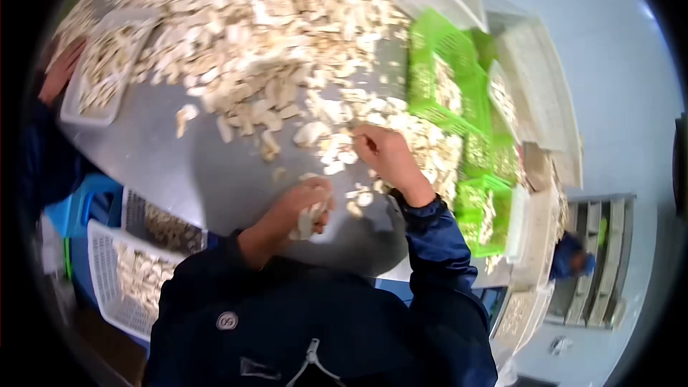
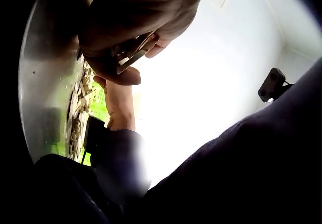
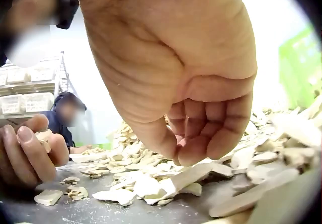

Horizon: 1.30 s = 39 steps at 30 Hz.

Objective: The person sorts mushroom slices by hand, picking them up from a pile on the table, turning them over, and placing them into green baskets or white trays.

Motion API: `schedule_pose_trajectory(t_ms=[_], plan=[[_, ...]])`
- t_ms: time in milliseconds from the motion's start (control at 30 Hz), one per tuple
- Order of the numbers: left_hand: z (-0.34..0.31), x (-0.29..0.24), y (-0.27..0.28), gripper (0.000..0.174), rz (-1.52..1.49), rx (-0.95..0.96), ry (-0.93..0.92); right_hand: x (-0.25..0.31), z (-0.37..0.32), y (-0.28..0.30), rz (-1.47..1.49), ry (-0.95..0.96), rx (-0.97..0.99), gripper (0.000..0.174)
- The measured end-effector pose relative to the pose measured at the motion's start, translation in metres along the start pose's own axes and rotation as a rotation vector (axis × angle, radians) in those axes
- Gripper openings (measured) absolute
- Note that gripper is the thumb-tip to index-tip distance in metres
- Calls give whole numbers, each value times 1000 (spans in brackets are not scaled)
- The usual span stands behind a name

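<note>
Left fingers gripping pale slices, more in green basket, white tray

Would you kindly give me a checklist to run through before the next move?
1. Left hand holds slices: ok.
2. Right hand is over the loose slices on the table: ok.
3. Right hand grips a slice: cannot tell, none clearly shows in it.
4. Surface between the hands free of loose slices: not ok, a few lie there.
5. Green baskets stand near the right hand: ok, slices inside.
</note>
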State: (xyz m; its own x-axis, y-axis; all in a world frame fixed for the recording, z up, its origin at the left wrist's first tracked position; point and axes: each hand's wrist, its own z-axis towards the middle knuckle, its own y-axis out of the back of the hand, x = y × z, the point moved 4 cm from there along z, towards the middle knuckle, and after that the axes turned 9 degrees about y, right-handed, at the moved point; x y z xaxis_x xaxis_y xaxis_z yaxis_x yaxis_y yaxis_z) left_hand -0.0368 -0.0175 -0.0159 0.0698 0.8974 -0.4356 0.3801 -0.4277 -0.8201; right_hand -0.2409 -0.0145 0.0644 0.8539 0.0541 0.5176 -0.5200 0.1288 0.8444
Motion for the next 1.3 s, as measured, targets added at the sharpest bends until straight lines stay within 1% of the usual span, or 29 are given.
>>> schedule_pose_trajectory(t_ms=[67, 167, 233, 267, 300, 333, 367, 400, 433, 467, 500, 533, 600, 633, 667, 733, 767, 800, 867, 933, 967, 1067, 1100, 1200, 1233, 1300], plan=[[-1, -2, -5, 23, -48, 23, 6, 2, -9, 14, -19, -40, -8, 19], [-1, -1, -5, 22, -91, 13, 2, 4, -23, 29, -20, -34, 18, 21], [-2, -3, -6, 22, -96, -4, 9, 18, -31, 56, -43, -32, 81, 21], [-1, -4, -6, 22, -112, 1, 1, 24, -35, 73, -53, -30, 108, 22], [-1, -3, -6, 22, -128, 5, -4, 19, -44, 96, -118, -127, 107, 24], [-1, -2, -5, 22, -144, 9, -7, 13, -50, 122, -144, -145, 110, 26], [0, 0, -2, 24, -131, 7, -7, -3, -63, 148, -213, -183, 14, 28], [1, 1, 1, 26, -118, 5, -7, -7, -68, 178, -263, -271, 1, 27], [2, 3, 4, 28, -105, 4, -5, -17, -77, 207, -326, -284, -54, 28], [4, 5, 7, 30, -90, 4, -2, -28, -84, 234, -421, -319, -54, 27], [4, 6, 9, 33, -80, -17, 14, -49, -96, 258, -412, -350, -92, 27], [4, 6, 10, 33, -94, -15, 14, -69, -110, 280, -426, -408, -73, 28], [3, 3, 11, 32, -113, -14, 12, -109, -140, 311, -202, -595, -79, 29], [3, 1, 11, 32, -94, -7, 23, -116, -151, 319, -60, -631, -117, 29], [1, 0, 10, 32, -107, -17, 31, -122, -160, 326, -25, -648, -150, 29], [-2, -2, 8, 34, -120, -38, 49, -130, -174, 333, 51, -682, -229, 30], [-2, -2, 11, 34, -102, -50, 73, -144, -181, 334, 29, -677, -213, 30], [-3, -1, 16, 34, -83, -65, 97, -156, -185, 332, 44, -630, -187, 29], [-4, -4, 14, 35, -75, -104, 140, -191, -199, 320, -87, -524, -161, 27], [-6, -7, 7, 35, -108, -152, 172, -201, -197, 305, -121, -569, -32, 26], [-5, -9, 6, 35, -103, -185, 191, -218, -202, 294, -118, -548, -11, 30], [-7, -15, 8, 34, -107, -296, 223, -239, -202, 277, -175, -519, 74, 29], [-8, -16, 9, 34, -111, -335, 222, -247, -202, 275, -135, -493, 3, 28], [-13, -17, 7, 33, -91, -441, 203, -269, -200, 273, -39, -555, -141, 26], [-13, -16, 5, 33, -81, -470, 194, -278, -201, 272, -13, -539, -166, 24], [-14, -19, 2, 32, -26, -476, 165, -291, -200, 273, -39, -540, -102, 24]])
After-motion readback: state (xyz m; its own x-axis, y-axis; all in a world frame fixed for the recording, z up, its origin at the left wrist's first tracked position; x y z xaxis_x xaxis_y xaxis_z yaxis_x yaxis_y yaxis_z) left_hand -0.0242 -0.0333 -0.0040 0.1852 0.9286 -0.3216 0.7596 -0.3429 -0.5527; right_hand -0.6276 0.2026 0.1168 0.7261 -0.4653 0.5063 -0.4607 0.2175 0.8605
